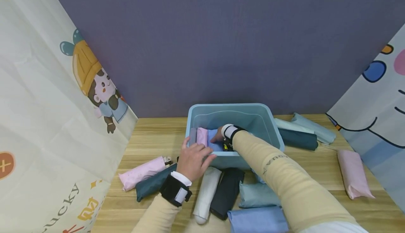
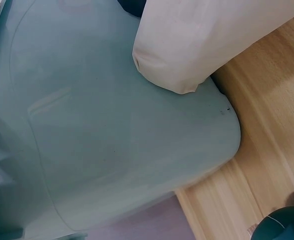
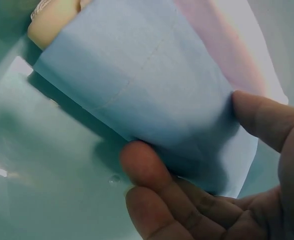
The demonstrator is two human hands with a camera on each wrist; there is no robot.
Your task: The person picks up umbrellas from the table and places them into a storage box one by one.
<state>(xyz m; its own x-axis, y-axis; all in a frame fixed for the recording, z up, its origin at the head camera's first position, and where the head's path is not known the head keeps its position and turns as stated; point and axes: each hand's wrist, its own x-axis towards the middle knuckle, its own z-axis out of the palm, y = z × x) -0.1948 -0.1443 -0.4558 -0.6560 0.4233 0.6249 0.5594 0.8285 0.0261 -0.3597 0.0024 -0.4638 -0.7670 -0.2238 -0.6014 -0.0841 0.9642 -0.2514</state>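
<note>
A light blue plastic bin (image 1: 259,113) stands on the wooden table against the dark backdrop. Inside, along its left end, lie a greyish folded umbrella (image 1: 193,134), a pink folded umbrella (image 1: 202,136) and a blue folded umbrella (image 3: 137,75). My right hand (image 3: 206,185) reaches into the bin and holds the blue umbrella, thumb on one side and fingers on the other; its cream handle (image 3: 54,22) sticks out of the sleeve. My left hand (image 1: 193,159) rests on the bin's front left rim with fingers spread. In the left wrist view the bin's wall (image 2: 112,135) fills most of the picture.
Outside the bin lie several sleeved umbrellas: pink (image 1: 145,171) and dark teal (image 1: 156,183) at left, whitish (image 1: 207,190), black (image 1: 227,194), grey-green (image 1: 259,195) and blue (image 1: 257,220) in front, dark green (image 1: 299,139) and pink (image 1: 355,174) at right.
</note>
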